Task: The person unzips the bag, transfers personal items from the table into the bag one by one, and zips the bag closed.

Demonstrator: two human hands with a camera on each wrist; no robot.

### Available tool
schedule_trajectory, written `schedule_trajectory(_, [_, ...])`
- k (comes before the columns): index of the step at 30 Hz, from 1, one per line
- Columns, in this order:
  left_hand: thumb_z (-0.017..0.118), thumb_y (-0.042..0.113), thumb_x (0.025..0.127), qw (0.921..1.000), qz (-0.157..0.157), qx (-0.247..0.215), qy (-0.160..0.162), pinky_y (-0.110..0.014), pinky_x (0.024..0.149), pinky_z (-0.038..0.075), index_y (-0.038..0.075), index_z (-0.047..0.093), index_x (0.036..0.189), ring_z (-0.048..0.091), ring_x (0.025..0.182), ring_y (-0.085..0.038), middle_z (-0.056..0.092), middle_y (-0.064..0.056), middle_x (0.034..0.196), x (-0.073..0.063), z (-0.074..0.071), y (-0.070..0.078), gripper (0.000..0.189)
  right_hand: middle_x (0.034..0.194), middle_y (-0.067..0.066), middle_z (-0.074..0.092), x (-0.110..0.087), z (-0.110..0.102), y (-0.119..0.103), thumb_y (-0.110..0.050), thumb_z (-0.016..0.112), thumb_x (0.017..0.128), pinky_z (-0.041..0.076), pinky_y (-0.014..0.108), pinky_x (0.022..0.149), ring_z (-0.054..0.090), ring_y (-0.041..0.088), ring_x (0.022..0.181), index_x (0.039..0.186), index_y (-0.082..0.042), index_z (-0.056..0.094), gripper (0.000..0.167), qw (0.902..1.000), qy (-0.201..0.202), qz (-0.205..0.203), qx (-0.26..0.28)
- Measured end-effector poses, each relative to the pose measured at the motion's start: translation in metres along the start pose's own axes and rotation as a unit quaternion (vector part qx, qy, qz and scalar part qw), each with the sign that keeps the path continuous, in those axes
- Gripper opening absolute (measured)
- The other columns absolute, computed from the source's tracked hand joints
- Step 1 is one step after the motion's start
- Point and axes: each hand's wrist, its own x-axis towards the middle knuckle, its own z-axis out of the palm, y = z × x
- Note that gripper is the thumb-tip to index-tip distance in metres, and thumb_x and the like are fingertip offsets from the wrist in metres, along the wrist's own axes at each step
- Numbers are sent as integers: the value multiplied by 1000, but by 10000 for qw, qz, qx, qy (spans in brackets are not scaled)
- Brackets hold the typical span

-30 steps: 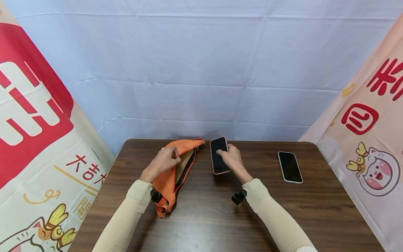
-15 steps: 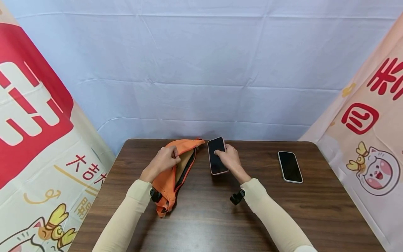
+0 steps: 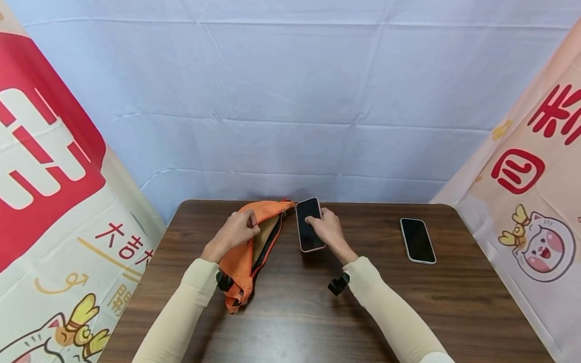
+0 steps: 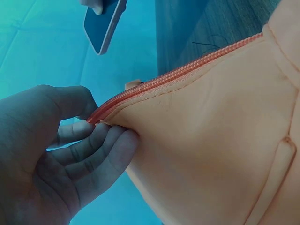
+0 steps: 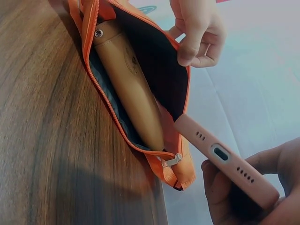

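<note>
An orange zippered bag (image 3: 236,260) lies on the left part of the table with its zipper undone. My left hand (image 3: 235,231) pinches the zipper edge of its opening; in the left wrist view, thumb and fingers (image 4: 123,147) meet on the fabric. Inside the bag, the right wrist view shows a tan leather-like case (image 5: 129,84) with a metal snap. My right hand (image 3: 328,228) grips a phone (image 3: 307,237) in a pink case, thumb on its dark screen. That phone is raised just right of the bag's opening, its charging-port end toward the right wrist camera.
A second phone (image 3: 418,241) with a pale case lies screen up on the right of the wooden table (image 3: 308,322). A light cloth (image 3: 290,101) hangs behind the table's far edge. Printed banners (image 3: 531,237) stand at both sides.
My right hand has carried the pink-cased phone a little to the left, closer to the bag. My left hand keeps its pinch on the bag's edge in the same place.
</note>
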Motion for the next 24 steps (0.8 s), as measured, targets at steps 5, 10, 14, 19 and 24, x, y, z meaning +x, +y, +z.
schedule_trajectory(5, [70, 12, 102, 10000, 13, 9, 12, -31, 61, 45, 12, 58, 93, 54, 60, -15, 60, -5, 78, -1, 0, 0, 16, 115, 25, 71, 0, 4, -1, -25, 69, 99, 61, 35, 68, 74, 30, 89, 131, 5, 61, 45, 10000, -26, 11, 30])
schedule_trajectory(10, [70, 12, 103, 10000, 32, 50, 15, -30, 60, 45, 11, 58, 93, 54, 59, -16, 60, -5, 78, -1, -1, 0, 15, 114, 26, 71, -1, 7, -2, -24, 68, 99, 62, 35, 66, 74, 29, 87, 131, 4, 61, 43, 10000, -57, 7, 35])
schedule_trajectory(14, [70, 12, 103, 10000, 35, 31, 19, -30, 60, 44, 12, 57, 93, 54, 59, -15, 59, -4, 77, -1, 0, 0, 16, 115, 26, 70, -1, 9, -1, -24, 68, 100, 63, 36, 66, 74, 30, 87, 132, 4, 60, 43, 9999, -106, 41, 78])
schedule_trajectory(19, [70, 12, 103, 10000, 81, 41, 18, -32, 66, 44, 12, 57, 92, 53, 59, -14, 60, -4, 78, 0, -1, 0, 17, 114, 25, 70, -2, 10, -1, -24, 68, 99, 63, 36, 66, 74, 30, 88, 129, 3, 61, 41, 9999, -76, 46, 65])
schedule_trajectory(24, [70, 12, 102, 10000, 88, 5, 33, -32, 63, 44, 12, 57, 92, 54, 58, -14, 60, -4, 77, -1, -1, 1, 16, 115, 25, 70, -4, 12, -2, -24, 67, 99, 62, 37, 65, 74, 30, 88, 130, 4, 61, 42, 9999, -91, 31, 69])
